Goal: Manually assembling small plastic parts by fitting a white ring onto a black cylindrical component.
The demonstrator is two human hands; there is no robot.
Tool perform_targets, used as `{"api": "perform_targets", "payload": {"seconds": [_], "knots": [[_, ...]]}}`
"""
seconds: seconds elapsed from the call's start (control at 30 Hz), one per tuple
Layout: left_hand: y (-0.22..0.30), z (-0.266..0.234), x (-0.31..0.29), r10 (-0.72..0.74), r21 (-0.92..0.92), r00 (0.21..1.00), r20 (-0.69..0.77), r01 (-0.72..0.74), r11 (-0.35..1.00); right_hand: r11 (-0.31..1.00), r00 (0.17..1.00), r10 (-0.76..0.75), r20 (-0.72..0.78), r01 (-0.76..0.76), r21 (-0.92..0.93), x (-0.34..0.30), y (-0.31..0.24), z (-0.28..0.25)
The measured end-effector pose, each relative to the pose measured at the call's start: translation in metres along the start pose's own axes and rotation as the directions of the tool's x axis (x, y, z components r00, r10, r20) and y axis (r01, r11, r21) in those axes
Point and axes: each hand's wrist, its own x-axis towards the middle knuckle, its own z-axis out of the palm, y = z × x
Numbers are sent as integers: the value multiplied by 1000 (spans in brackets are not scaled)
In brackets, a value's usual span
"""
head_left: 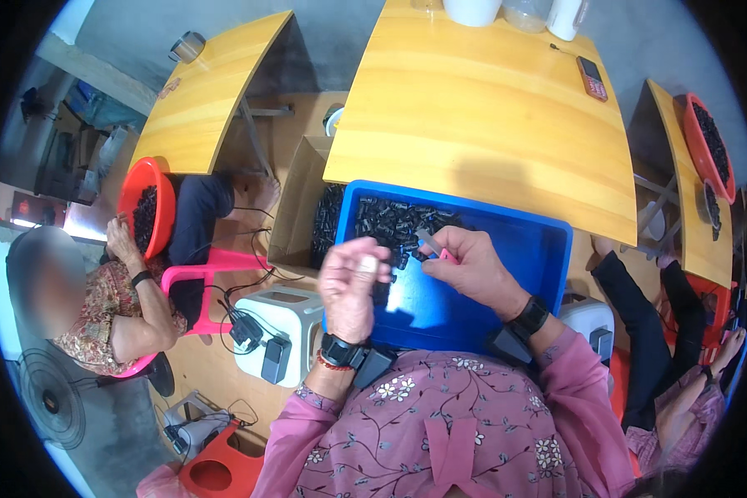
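Observation:
A blue plastic bin [506,319] lies before me, with a heap of small black plastic parts [390,217] in its far left portion. Over the bin, my right hand [481,270] is closed around a small knife [445,254] with a pink handle and a short grey blade pointing up and left. Black pieces show just under its fingertips. My left hand [349,286] hovers above the bin's left side, fingers curled toward the thumb and slightly blurred. Something pale covers or lies at its thumb; I cannot make out any piece in the grip.
A yellow wooden table [481,108] stands beyond the bin, with a mobile phone [591,79] on it. Left of the bin is a cardboard box [297,203] of black parts. A white stool [278,332] bears cables. Co-workers sit on both sides, one with a red basin [168,207].

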Motion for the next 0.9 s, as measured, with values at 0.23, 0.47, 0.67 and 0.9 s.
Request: {"api": "perform_targets", "payload": {"seconds": [0.23,0.47,0.67,0.9], "knots": [[-19,15,-14,-328,-331,893,310,425,843,852,983,179,35,-173,494,-14,-5,8],[-32,15,-13,-369,-470,883,289,467,749,821,984,167,64,-175,544,-16,6,17],[-41,8,-12,-354,-459,883,308,464,757,799,970,220,104,-240,551,-13,13,18],[-35,11,-12,-386,-375,886,258,460,805,831,967,246,68,-246,499,-15,13,21]]}}
